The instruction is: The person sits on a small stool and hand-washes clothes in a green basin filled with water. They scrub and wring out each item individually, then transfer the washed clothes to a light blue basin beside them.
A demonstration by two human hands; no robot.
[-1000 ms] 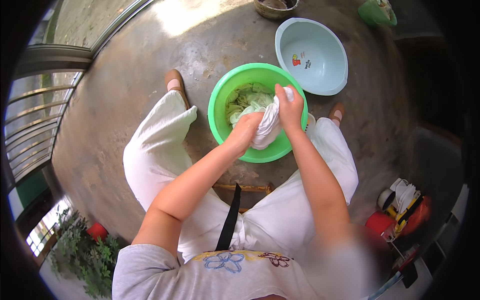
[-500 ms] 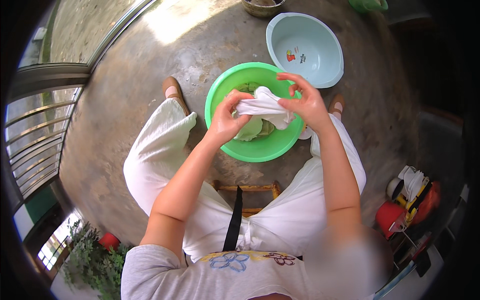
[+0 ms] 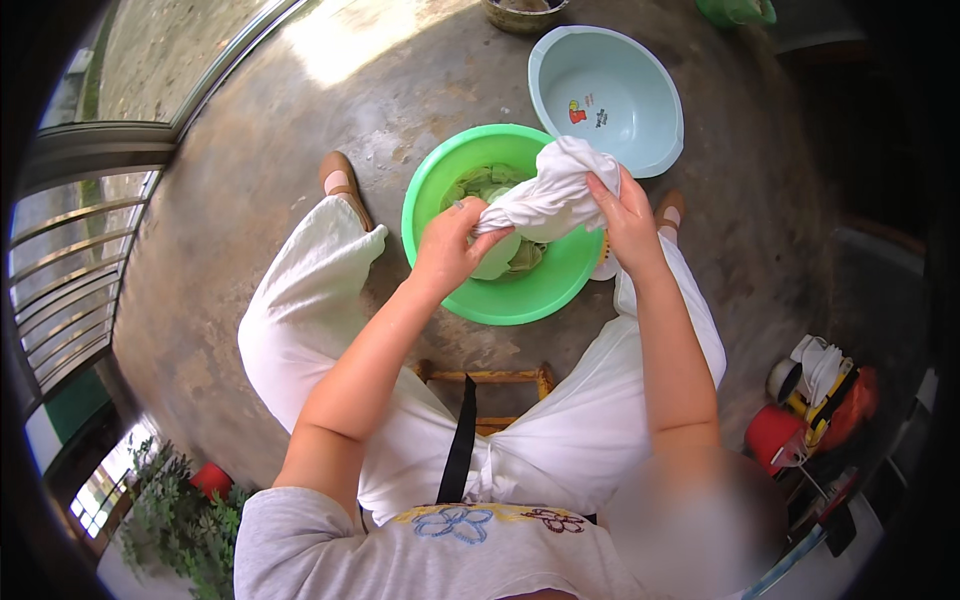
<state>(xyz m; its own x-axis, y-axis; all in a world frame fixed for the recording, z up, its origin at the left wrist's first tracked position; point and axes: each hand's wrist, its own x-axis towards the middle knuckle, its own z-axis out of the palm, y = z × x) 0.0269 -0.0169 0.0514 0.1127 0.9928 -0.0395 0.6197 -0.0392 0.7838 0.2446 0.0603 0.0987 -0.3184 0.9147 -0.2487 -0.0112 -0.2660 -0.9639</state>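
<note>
A crumpled white cloth (image 3: pixel 552 190) is stretched between my two hands above a round green basin (image 3: pixel 425 180). My left hand (image 3: pixel 452 240) pinches its narrow, gathered end over the basin's left half. At the wider, bunched end, my right hand (image 3: pixel 625 212) grips the fabric near the basin's right rim. Greenish and pale wet clothes (image 3: pixel 500 262) lie in the basin below, partly hidden by the cloth and my left hand.
A pale blue basin (image 3: pixel 640 110) stands just beyond the green one, to the right. Behind it is a dark bowl (image 3: pixel 525 14). My feet flank the green basin. A low wooden stool (image 3: pixel 490 377) is beneath me. Right of my leg sits a red container (image 3: pixel 775 438) among assorted items.
My right hand has taken a firmer hold on the cloth, its fingers now closed instead of spread. The cloth's right part has risen and bunched up. My left hand stays nearly in place.
</note>
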